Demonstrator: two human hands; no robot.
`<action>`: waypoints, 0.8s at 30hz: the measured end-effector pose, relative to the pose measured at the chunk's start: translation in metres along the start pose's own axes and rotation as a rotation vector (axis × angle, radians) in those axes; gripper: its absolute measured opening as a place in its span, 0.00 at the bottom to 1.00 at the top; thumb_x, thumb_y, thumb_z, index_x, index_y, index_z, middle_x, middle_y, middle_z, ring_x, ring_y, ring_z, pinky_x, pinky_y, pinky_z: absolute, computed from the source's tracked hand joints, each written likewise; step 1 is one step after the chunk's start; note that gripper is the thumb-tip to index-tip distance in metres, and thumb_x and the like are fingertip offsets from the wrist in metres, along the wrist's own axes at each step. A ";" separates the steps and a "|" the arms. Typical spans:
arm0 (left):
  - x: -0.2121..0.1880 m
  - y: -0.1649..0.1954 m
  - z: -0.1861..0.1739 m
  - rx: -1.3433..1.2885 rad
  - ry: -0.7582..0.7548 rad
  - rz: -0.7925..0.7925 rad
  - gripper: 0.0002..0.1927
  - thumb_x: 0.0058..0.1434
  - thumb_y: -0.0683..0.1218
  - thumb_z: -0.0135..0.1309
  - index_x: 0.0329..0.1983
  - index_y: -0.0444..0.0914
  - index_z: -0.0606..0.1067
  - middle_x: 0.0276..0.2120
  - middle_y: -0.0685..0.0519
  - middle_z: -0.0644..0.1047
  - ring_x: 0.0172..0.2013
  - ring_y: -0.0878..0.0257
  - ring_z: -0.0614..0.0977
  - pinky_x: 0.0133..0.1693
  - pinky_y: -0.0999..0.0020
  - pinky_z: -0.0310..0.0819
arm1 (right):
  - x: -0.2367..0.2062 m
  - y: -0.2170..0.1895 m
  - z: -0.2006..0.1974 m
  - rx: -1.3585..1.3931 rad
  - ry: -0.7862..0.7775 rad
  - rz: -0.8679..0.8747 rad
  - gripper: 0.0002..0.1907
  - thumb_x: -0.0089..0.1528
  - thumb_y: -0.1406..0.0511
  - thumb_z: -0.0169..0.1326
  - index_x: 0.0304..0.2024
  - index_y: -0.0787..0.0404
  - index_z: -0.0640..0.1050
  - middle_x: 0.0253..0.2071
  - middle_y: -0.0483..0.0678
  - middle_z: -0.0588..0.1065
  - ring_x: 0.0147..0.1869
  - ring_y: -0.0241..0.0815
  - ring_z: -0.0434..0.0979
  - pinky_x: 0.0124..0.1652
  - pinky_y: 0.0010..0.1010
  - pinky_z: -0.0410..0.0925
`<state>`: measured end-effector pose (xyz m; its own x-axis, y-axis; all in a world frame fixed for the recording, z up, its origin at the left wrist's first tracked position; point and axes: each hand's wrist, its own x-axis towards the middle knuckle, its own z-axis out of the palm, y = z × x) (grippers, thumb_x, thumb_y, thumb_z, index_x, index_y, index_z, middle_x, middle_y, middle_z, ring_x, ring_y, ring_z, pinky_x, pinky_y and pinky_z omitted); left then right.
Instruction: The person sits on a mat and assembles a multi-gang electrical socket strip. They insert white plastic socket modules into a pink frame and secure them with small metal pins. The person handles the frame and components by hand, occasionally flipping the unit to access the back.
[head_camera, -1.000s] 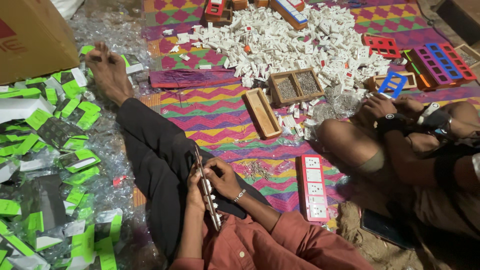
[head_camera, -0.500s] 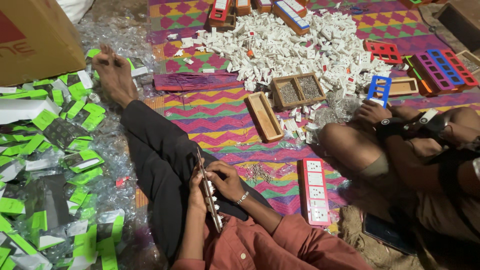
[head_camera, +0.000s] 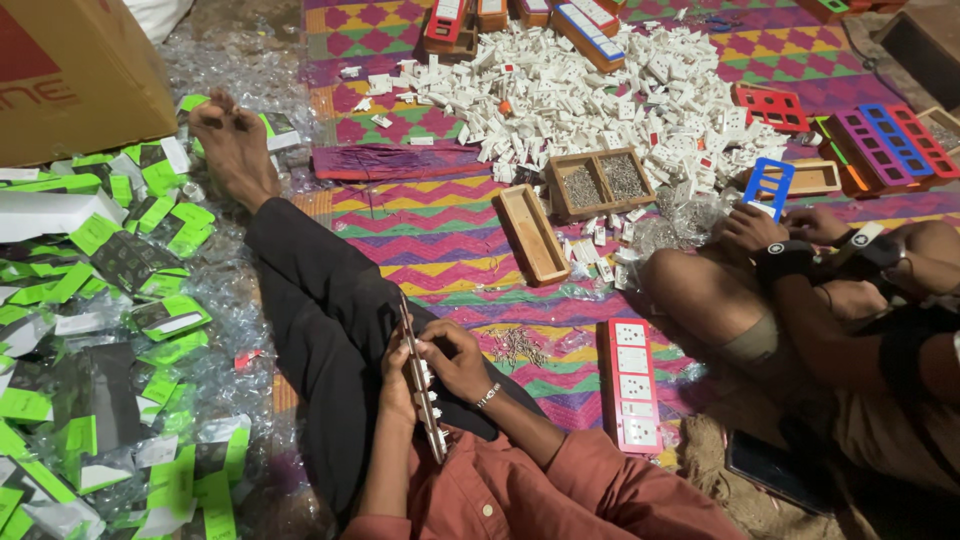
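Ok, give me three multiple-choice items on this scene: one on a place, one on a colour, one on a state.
1. Where does the red socket strip lie?
A on a cardboard box
B on the mat beside the co-worker's arm
C among green packets

2. What colour is the frame at the left hand?
A blue
B green
C white

3. How is the long wooden tray?
A full of screws
B empty
C upside down

Answers: B, it lies flat on the mat; A, the frame is plainly blue; B, its floor shows bare.
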<state>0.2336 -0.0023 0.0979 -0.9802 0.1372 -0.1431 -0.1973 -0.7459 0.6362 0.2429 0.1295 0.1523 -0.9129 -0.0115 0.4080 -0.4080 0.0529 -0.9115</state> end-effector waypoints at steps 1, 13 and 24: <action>0.000 0.000 -0.001 -0.022 -0.020 0.012 0.32 0.57 0.53 0.60 0.65 0.41 0.71 0.37 0.63 0.73 0.30 0.74 0.72 0.28 0.79 0.66 | 0.000 0.000 0.001 -0.016 -0.002 -0.017 0.05 0.63 0.71 0.60 0.40 0.66 0.78 0.42 0.50 0.76 0.47 0.42 0.77 0.50 0.32 0.70; -0.008 0.004 -0.012 -0.009 0.022 0.004 0.30 0.57 0.52 0.60 0.63 0.42 0.72 0.36 0.62 0.72 0.27 0.74 0.72 0.27 0.79 0.68 | -0.009 0.003 0.011 -0.033 -0.014 -0.052 0.04 0.63 0.71 0.60 0.40 0.67 0.79 0.41 0.50 0.77 0.47 0.43 0.78 0.50 0.32 0.70; -0.004 0.012 -0.034 0.005 0.028 -0.003 0.27 0.57 0.51 0.59 0.60 0.42 0.72 0.36 0.62 0.72 0.30 0.75 0.74 0.28 0.79 0.69 | -0.010 0.021 0.033 0.007 0.005 -0.007 0.03 0.64 0.71 0.58 0.40 0.67 0.78 0.42 0.49 0.76 0.48 0.40 0.76 0.51 0.31 0.70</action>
<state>0.2359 -0.0337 0.0800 -0.9786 0.1215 -0.1663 -0.2008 -0.7422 0.6394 0.2429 0.0983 0.1277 -0.9099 -0.0068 0.4147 -0.4145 0.0460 -0.9089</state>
